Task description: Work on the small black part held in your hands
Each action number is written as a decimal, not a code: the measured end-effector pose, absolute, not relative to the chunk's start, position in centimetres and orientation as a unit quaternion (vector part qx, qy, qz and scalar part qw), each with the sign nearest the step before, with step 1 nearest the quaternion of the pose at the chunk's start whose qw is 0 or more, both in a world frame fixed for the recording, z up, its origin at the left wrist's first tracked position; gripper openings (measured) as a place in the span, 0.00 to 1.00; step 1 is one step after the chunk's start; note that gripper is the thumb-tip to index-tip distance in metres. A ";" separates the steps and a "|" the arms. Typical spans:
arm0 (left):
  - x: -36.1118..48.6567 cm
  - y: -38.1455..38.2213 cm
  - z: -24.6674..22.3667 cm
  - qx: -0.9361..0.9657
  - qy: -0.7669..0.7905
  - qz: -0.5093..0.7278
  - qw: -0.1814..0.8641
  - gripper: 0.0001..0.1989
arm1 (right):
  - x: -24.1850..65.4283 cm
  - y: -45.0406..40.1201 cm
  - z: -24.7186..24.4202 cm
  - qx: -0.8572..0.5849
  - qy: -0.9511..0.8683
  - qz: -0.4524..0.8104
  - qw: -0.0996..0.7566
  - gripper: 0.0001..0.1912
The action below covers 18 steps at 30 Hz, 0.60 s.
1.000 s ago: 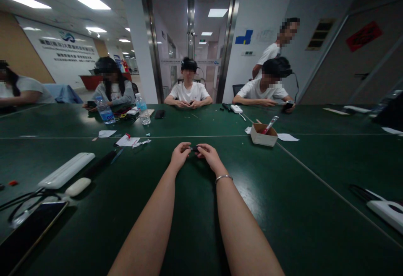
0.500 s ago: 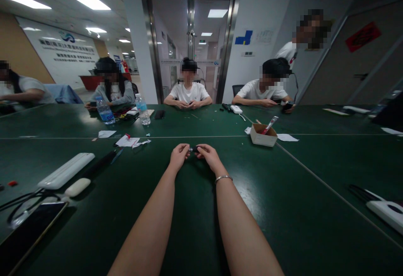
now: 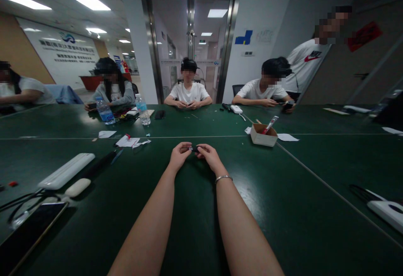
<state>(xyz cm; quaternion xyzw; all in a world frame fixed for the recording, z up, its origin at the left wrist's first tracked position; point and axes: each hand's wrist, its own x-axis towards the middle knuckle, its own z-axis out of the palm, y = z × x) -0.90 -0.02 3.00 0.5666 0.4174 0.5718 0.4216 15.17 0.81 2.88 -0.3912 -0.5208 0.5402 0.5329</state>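
Both hands meet over the green table [image 3: 195, 200], around a small dark object with a shiny left end [image 3: 194, 149]. My left hand [image 3: 180, 155] pinches it at the shiny end, thumb and fingers closed. At its dark end, my right hand [image 3: 208, 155] grips it between thumb and fingertips. The object is too small and too covered by fingers for me to tell its kind. A silver bracelet [image 3: 223, 178] circles my right wrist.
Left of my arms lie a white power bank [image 3: 67, 171], a white oval case [image 3: 78, 187], cables and a phone [image 3: 34, 230]. A small open box [image 3: 263, 140] stands ahead to the right. Two water bottles [image 3: 143, 110] stand ahead left. Several people sit opposite; one person [image 3: 304, 64] stands behind.
The fingers of my left hand have shifted slightly at the shiny end of the object. My right hand stays nearly still. The standing person in the background has moved right.
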 end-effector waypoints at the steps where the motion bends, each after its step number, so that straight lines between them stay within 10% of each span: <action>1: -0.9 -0.1 3.0 0.565 0.412 0.573 0.428 0.16 | 15.2 0.8 2.8 -0.391 -0.519 0.541 0.533 0.20; 18: -0.9 -0.2 3.1 0.564 0.419 0.573 0.423 0.16 | 15.3 0.9 2.8 -0.398 -0.510 0.543 0.535 0.21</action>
